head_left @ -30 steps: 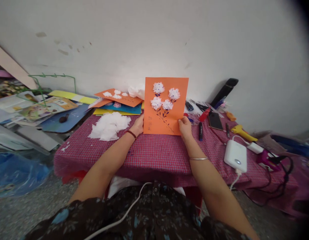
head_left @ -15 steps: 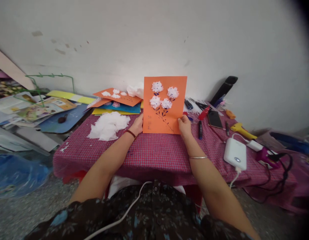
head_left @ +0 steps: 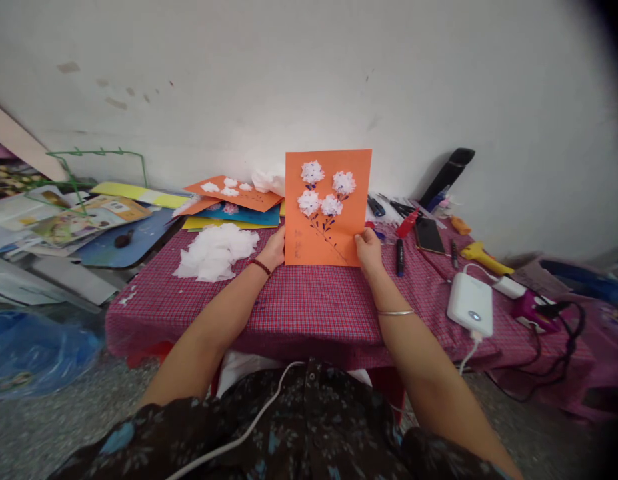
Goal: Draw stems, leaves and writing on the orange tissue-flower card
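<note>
- I grip the rectangular orange paper sheet [head_left: 339, 230] by its edges: left hand [head_left: 273, 248] at eight o'clock, right hand [head_left: 369, 251] at four.
- It seems light, bendable; white ruffled paper flowers [head_left: 309, 201] look fragile.

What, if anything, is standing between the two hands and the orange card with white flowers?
Nothing visible: the left hand and right hand hold the orange card directly at its side edges. The white paper pile lies to the left and the dark marker to the right, both apart from the card.
</note>
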{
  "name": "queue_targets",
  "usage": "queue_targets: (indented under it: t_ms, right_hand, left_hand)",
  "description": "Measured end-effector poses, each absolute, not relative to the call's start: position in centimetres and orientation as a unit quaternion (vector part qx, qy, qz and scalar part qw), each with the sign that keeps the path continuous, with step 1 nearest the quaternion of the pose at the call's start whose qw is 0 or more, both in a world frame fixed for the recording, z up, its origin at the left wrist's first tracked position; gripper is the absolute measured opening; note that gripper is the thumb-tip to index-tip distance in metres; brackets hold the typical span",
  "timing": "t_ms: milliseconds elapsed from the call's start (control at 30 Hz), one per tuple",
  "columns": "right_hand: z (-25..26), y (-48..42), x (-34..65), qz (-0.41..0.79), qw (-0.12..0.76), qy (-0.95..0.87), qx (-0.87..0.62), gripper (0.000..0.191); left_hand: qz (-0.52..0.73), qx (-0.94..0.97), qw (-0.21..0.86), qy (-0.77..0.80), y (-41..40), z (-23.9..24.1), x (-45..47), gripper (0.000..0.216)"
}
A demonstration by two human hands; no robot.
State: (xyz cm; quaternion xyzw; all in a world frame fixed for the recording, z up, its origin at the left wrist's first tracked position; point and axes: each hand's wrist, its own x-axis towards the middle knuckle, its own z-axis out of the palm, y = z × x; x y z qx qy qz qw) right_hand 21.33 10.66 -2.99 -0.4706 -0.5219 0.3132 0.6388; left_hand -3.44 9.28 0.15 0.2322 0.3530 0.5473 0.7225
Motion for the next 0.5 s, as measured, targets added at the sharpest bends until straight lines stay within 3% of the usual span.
queue_targets:
  t_ms: [500]
  right_hand:
    - [-3.41,11.07,21.54,0.299,0.635,-0.534,-0.471,0.014]
  left_hand:
    - [0.560,0.242,0.708,0.355,9.55,-0.30,-3.29,0.034]
